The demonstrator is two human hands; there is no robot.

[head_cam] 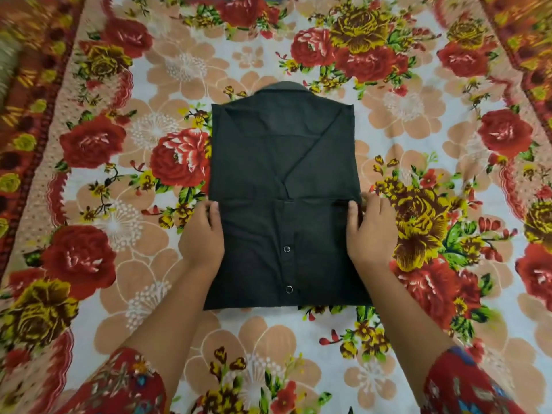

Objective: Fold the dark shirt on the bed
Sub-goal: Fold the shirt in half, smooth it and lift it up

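Now our left hand and right hand pinch the side edges of the dark shirt, lying lengthwise between them.

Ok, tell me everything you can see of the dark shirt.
The dark shirt lies flat on the floral bedsheet, folded into a narrow rectangle, collar at the far end. It looks like thin, matte, near-black cloth. The near part is folded up, showing two metal snaps. The left hand and right hand hold its side edges, thumbs on top.
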